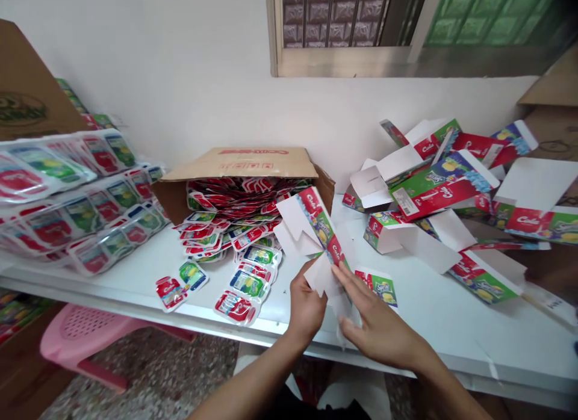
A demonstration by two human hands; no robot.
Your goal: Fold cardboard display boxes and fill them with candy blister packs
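Carton (335, 242) near the front edge of the bench (428, 315), my left hand (307, 305) gripping it low, my right hand (377, 324) spread against its side! Looks light, easily creased; best held by the folds.

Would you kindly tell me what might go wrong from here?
The red-and-green printed cardboard carton, held by the left hand and touched by the right hand, could crease at its open white flaps. Glossy red-and-green pouches near the white table's front edge might get knocked off.
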